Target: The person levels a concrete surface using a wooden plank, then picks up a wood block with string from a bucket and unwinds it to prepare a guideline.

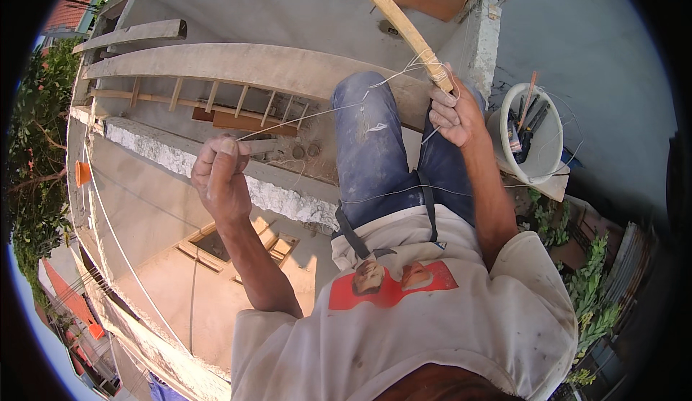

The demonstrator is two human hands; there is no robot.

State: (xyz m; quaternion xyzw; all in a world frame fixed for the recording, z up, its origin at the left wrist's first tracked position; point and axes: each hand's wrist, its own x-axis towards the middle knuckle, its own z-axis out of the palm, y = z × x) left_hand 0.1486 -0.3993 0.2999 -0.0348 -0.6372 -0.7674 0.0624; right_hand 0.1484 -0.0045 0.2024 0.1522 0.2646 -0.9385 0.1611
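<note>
Head view shows the left hand (222,174) with fingers narrow, pinching a thin string (317,115). This string goes across the left knee (365,95) toward a wooden stick (409,37). The right hand (456,115) holds the stick near its wound lower end, fingers curled around. A white bucket (551,147) with tools is near the right forearm (492,195).

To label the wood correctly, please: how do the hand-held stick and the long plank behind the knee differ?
The stick is short and yellowish; the plank is much longer, broader and greyer. The right hand grips the stick, with string wound near its lower end; the plank is unheld, with no winding visible. Both look wooden.
</note>
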